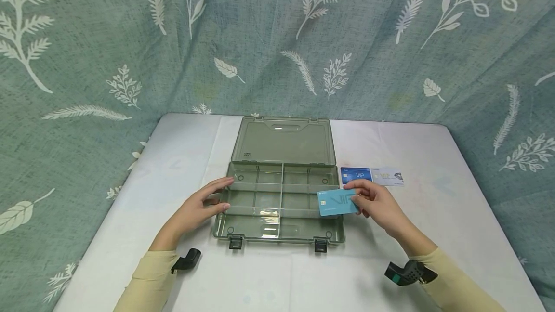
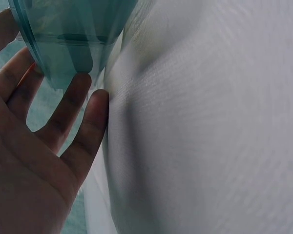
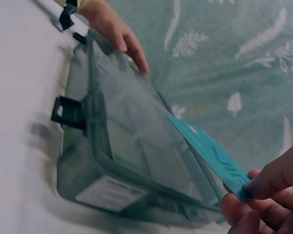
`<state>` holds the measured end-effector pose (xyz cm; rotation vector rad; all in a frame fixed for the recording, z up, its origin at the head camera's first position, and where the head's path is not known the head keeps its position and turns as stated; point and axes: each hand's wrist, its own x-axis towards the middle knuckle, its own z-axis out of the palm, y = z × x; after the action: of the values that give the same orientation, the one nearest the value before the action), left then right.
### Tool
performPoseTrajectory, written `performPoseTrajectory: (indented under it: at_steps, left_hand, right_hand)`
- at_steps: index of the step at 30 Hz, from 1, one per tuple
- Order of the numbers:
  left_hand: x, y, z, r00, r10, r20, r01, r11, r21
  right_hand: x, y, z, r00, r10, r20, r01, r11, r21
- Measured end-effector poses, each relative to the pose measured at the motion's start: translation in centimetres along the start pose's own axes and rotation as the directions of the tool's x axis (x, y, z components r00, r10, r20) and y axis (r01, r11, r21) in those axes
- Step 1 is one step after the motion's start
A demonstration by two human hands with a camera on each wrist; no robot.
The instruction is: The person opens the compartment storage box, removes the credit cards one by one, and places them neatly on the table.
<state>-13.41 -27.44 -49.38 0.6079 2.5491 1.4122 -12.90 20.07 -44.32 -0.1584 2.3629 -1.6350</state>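
Observation:
A light-blue VIP card (image 1: 336, 202) is pinched by its right end in my right hand (image 1: 377, 204), held over the right side of a green see-through compartment box (image 1: 279, 240). In the right wrist view the card (image 3: 210, 153) slants above the box's open top, thumb on one face and fingers under the other. My left hand (image 1: 197, 211) rests at the box's left wall, fingers spread. The left wrist view shows the fingertips of the left hand (image 2: 44, 141) right at the box's side (image 2: 73, 39). Dividers split the box into several compartments.
Behind the box lies its opened lid (image 1: 284, 141). A dark-blue VIP card (image 1: 356, 175) and a silvery-white card (image 1: 388, 176) lie on the white tabletop (image 1: 269, 283) to the box's right. Two dark latches (image 1: 320, 245) stick out from its front edge. Patterned green cloth (image 1: 269, 37) hangs behind.

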Motion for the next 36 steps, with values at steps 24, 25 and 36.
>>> performPoseTrajectory:
  at_steps: [24, 25, 36]
  left_hand:
    - [0.0, 0.3, 0.0, 1.0, 0.004, 0.003, -0.004, 1.0, 0.002]
    - [0.0, 0.3, 0.0, 1.0, 0.005, 0.003, -0.006, 1.0, 0.003]
    - [0.0, 0.2, 0.0, 1.0, 0.006, 0.002, -0.006, 1.0, -0.007]
  right_hand:
    - [-0.9, 3.2, -5.8, 0.989, 0.075, -0.129, -0.087, 0.992, -0.089]
    - [-0.9, 3.4, -6.1, 0.988, 0.075, -0.136, -0.088, 0.992, -0.092]
    - [-0.6, 5.7, -8.7, 0.975, 0.103, -0.197, -0.134, 0.979, -0.153]
